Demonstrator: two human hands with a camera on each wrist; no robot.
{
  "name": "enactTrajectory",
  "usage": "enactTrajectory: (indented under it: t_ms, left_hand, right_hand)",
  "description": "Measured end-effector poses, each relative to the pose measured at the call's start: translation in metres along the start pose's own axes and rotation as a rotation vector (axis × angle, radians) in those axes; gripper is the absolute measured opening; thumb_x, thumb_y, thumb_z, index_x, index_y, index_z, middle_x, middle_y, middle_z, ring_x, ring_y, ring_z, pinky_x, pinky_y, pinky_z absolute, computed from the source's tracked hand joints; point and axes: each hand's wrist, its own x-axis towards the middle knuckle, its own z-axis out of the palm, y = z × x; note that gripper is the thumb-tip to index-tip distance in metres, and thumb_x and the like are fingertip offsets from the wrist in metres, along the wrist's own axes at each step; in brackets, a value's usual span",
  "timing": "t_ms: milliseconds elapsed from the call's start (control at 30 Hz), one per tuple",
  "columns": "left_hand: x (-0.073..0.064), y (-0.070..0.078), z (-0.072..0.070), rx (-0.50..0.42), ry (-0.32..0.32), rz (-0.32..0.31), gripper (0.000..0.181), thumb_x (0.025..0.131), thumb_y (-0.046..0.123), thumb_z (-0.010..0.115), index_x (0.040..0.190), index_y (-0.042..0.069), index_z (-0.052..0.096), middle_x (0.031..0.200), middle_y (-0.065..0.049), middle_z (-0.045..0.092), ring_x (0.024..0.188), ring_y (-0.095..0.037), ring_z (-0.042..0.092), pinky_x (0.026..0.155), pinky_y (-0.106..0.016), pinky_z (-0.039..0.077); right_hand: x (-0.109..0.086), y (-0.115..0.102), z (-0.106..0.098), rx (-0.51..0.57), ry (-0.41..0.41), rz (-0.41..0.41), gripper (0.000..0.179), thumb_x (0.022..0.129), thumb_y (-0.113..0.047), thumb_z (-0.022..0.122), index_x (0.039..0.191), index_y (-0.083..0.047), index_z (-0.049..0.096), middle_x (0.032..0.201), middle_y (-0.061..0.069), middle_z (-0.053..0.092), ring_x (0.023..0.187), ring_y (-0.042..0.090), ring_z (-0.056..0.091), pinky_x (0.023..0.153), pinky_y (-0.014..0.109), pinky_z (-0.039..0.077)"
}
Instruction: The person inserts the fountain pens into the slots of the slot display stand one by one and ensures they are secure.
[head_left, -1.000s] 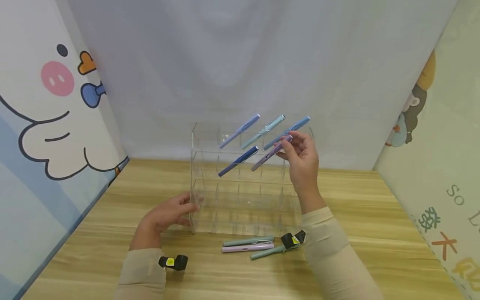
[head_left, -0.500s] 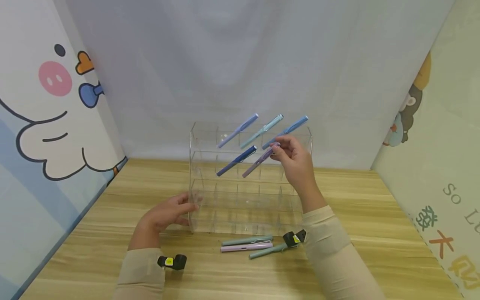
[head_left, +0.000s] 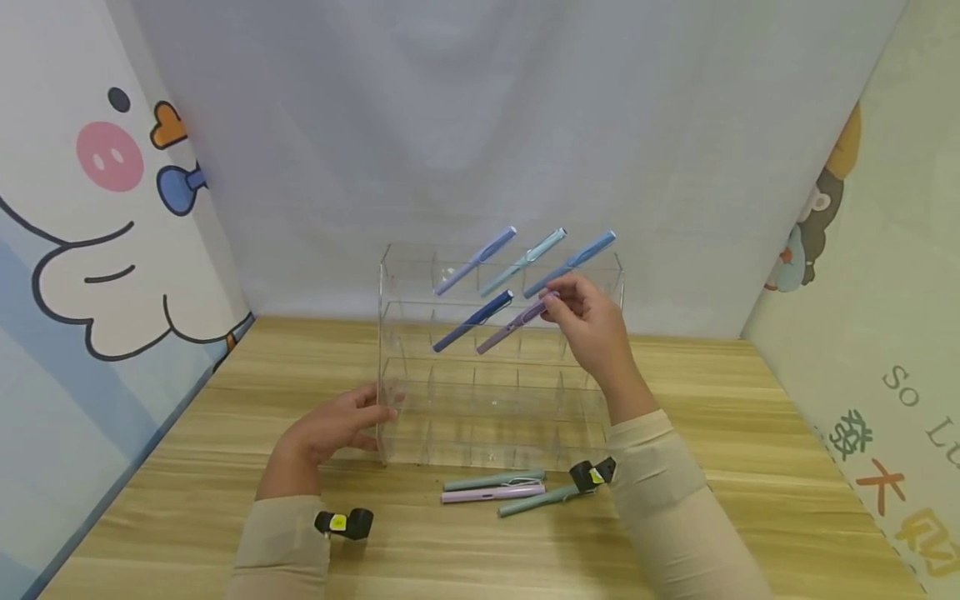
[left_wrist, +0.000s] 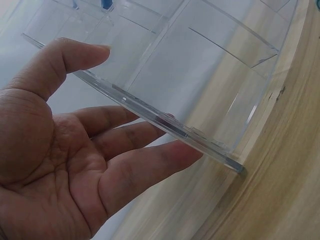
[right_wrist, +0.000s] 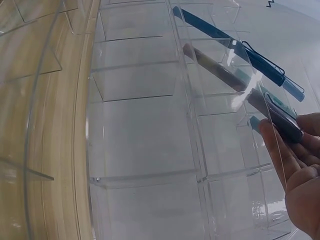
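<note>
A clear acrylic display rack (head_left: pixel 450 360) with tiered, divided compartments stands upright on the table. My left hand (head_left: pixel 333 425) holds its left side panel; in the left wrist view the thumb is on one side of the panel edge (left_wrist: pixel 145 114) and the fingers on the other. My right hand (head_left: pixel 596 329) pinches the cap end of a purple pen (head_left: pixel 513 325). The pen slants in the second tier, its lower end in a compartment, just right of a dark blue pen (head_left: pixel 472 322). In the right wrist view the purple pen (right_wrist: pixel 217 70) lies behind clear dividers.
Top tier: a periwinkle pen (head_left: pixel 476 261), a pale aqua pen (head_left: pixel 523 262) and a blue pen (head_left: pixel 573 262). Before the rack lie a pink pen (head_left: pixel 491 495) and two grey-green pens, one behind (head_left: pixel 491 481), one partly under the right wrist's camera (head_left: pixel 536 502).
My right hand has moved left and down with the purple pen, bringing its lower end into the second tier beside the dark blue pen. The left hand stays at the rack's side.
</note>
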Motion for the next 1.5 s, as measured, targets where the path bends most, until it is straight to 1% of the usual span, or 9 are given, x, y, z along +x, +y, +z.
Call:
enactTrajectory:
  t_ms: [367, 600, 767, 867, 1000, 1133, 1233, 1367, 1500]
  left_hand:
    - [0.000, 0.001, -0.001, 0.000, 0.000, -0.001, 0.067, 0.096, 0.031, 0.062, 0.153, 0.015, 0.030, 0.150, -0.017, 0.038, 0.121, -0.032, 0.056, 0.093, -0.046, 0.054]
    - [-0.002, 0.003, 0.001, 0.004, 0.005, -0.004, 0.066, 0.097, 0.030, 0.061, 0.153, 0.013, 0.030, 0.152, -0.018, 0.036, 0.127, -0.037, 0.051, 0.093, -0.047, 0.054]
    - [-0.003, 0.005, 0.001, 0.005, -0.010, 0.002, 0.067, 0.098, 0.030, 0.060, 0.154, 0.012, 0.027, 0.154, -0.020, 0.032, 0.131, -0.039, 0.047, 0.095, -0.048, 0.053]
    - [-0.003, 0.005, 0.001, 0.008, -0.012, -0.001, 0.069, 0.097, 0.030, 0.060, 0.155, 0.012, 0.027, 0.154, -0.019, 0.032, 0.131, -0.038, 0.048, 0.095, -0.047, 0.053]
    - [-0.002, 0.004, 0.001, 0.007, -0.012, -0.007, 0.069, 0.097, 0.031, 0.061, 0.154, 0.012, 0.027, 0.153, -0.019, 0.033, 0.128, -0.035, 0.050, 0.095, -0.047, 0.053]
    - [0.000, 0.004, 0.002, 0.001, -0.014, -0.009, 0.068, 0.097, 0.031, 0.061, 0.154, 0.013, 0.028, 0.151, -0.018, 0.037, 0.124, -0.033, 0.054, 0.094, -0.046, 0.054]
    - [0.001, 0.004, 0.002, -0.004, -0.011, -0.011, 0.067, 0.097, 0.031, 0.061, 0.154, 0.015, 0.029, 0.150, -0.017, 0.038, 0.123, -0.031, 0.055, 0.094, -0.046, 0.054]
    - [0.001, 0.003, 0.001, -0.001, -0.002, -0.014, 0.068, 0.096, 0.032, 0.062, 0.153, 0.016, 0.030, 0.151, -0.016, 0.038, 0.124, -0.031, 0.054, 0.094, -0.046, 0.053]
    - [0.000, 0.001, 0.000, -0.001, 0.007, -0.026, 0.069, 0.095, 0.033, 0.064, 0.153, 0.018, 0.031, 0.152, -0.014, 0.037, 0.125, -0.031, 0.052, 0.095, -0.046, 0.053]
  right_hand:
    - [0.001, 0.001, -0.002, -0.024, -0.031, -0.015, 0.028, 0.101, -0.025, 0.057, 0.117, -0.002, 0.059, 0.102, 0.010, 0.068, 0.092, 0.021, 0.070, 0.084, 0.025, 0.057]
    - [-0.002, -0.001, -0.007, -0.008, -0.054, 0.012, 0.038, 0.102, -0.027, 0.055, 0.132, -0.006, 0.052, 0.114, 0.011, 0.066, 0.100, 0.025, 0.068, 0.090, 0.030, 0.056]
    - [-0.008, -0.001, -0.013, 0.029, -0.015, 0.022, 0.041, 0.101, -0.029, 0.055, 0.136, -0.008, 0.047, 0.125, 0.011, 0.062, 0.110, 0.026, 0.065, 0.094, 0.027, 0.053]
    - [-0.013, -0.001, -0.019, 0.052, 0.025, -0.007, 0.041, 0.102, -0.025, 0.055, 0.137, -0.006, 0.045, 0.129, 0.013, 0.060, 0.116, 0.024, 0.062, 0.096, 0.023, 0.051]
    - [-0.023, -0.004, -0.031, 0.078, 0.082, -0.066, 0.043, 0.102, -0.019, 0.054, 0.140, -0.003, 0.041, 0.133, 0.013, 0.057, 0.122, 0.023, 0.058, 0.097, 0.018, 0.048]
    - [-0.038, -0.005, -0.046, 0.055, 0.120, -0.104, 0.045, 0.102, -0.015, 0.053, 0.142, -0.003, 0.038, 0.136, 0.011, 0.053, 0.124, 0.021, 0.056, 0.099, 0.016, 0.046]
    - [-0.052, -0.004, -0.058, 0.038, 0.133, -0.116, 0.045, 0.102, -0.013, 0.052, 0.144, -0.005, 0.037, 0.138, 0.013, 0.051, 0.124, 0.015, 0.056, 0.099, 0.015, 0.045]
    - [-0.070, 0.000, -0.069, 0.017, 0.121, -0.160, 0.042, 0.101, -0.006, 0.051, 0.142, -0.004, 0.041, 0.138, 0.013, 0.051, 0.123, 0.010, 0.055, 0.099, 0.014, 0.045]
    - [-0.084, 0.003, -0.076, -0.042, 0.085, -0.213, 0.039, 0.100, 0.001, 0.050, 0.139, -0.002, 0.047, 0.135, 0.005, 0.054, 0.124, 0.009, 0.055, 0.100, 0.014, 0.044]
